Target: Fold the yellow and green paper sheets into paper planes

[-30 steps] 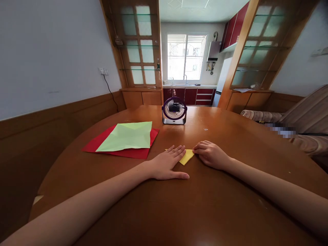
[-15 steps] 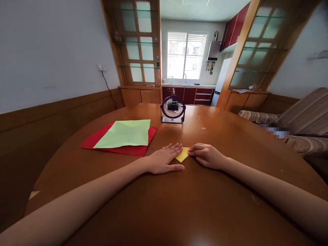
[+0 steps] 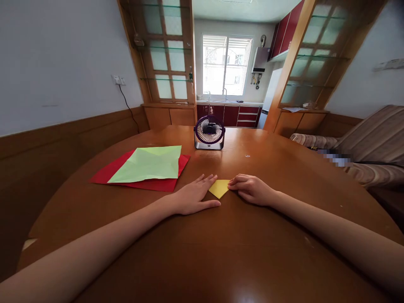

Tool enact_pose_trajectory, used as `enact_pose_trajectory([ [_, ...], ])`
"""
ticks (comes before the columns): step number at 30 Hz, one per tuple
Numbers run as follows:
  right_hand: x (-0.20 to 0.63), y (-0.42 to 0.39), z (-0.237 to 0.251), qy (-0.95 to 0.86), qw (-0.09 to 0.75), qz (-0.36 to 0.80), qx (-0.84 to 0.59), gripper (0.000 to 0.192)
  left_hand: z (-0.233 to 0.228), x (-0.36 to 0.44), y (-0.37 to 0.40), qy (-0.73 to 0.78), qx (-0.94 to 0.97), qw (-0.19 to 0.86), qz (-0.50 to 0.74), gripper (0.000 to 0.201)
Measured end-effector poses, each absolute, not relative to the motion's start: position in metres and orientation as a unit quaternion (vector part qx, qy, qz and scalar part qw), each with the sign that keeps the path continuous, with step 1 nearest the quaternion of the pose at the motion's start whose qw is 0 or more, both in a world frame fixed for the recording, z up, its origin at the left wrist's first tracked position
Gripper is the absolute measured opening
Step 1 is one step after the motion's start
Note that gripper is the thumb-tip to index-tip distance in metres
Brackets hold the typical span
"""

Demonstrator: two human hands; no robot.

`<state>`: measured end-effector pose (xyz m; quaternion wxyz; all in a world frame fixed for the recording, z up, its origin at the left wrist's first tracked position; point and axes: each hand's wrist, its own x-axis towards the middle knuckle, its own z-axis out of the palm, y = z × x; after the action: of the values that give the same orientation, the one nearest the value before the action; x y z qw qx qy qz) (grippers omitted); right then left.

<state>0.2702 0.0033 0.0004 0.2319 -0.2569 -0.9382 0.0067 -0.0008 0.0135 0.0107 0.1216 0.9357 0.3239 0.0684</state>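
Note:
A small folded piece of yellow paper point(image 3: 219, 189) lies on the brown table, one corner pointing toward me. My left hand point(image 3: 194, 196) rests flat at its left side, fingers stretched out and thumb spread, the fingertips over or against the paper's left edge. On the opposite side, my right hand point(image 3: 251, 190) has its fingers curled and pressed together at the paper's right corner, pinching it. The right fingertips partly hide that corner.
Left of my hands, a light green sheet point(image 3: 148, 164) lies on top of a red sheet point(image 3: 164, 185). A small purple fan point(image 3: 209, 129) stands farther back on the round wooden table point(image 3: 202, 252). A striped sofa point(image 3: 375, 139) is at the right.
My left hand has slid left off the paper's middle, so more of the yellow shows. The right hand keeps its pinch at the right corner. The view has shifted slightly.

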Motion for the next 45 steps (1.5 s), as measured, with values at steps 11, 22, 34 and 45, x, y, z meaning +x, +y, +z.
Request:
enact_pose_trajectory([
  [11,0.271,0.005,-0.001,-0.938,0.239,0.015,-0.252,0.034,0.008,-0.005,0.006,0.413,0.905,0.067,0.078,0.085],
  [22,0.262,-0.001,0.003,-0.938,0.204,-0.044,-0.277,0.040,-0.003,0.004,0.006,0.455,0.883,-0.078,0.090,0.089],
  [34,0.244,-0.001,0.013,-0.951,0.084,-0.121,-0.273,0.057,-0.007,0.002,0.009,0.348,0.919,-0.124,0.141,0.068],
  [45,0.251,-0.001,0.009,-0.940,0.134,-0.100,-0.296,0.046,-0.008,-0.001,0.010,0.325,0.934,-0.038,0.143,0.054],
])
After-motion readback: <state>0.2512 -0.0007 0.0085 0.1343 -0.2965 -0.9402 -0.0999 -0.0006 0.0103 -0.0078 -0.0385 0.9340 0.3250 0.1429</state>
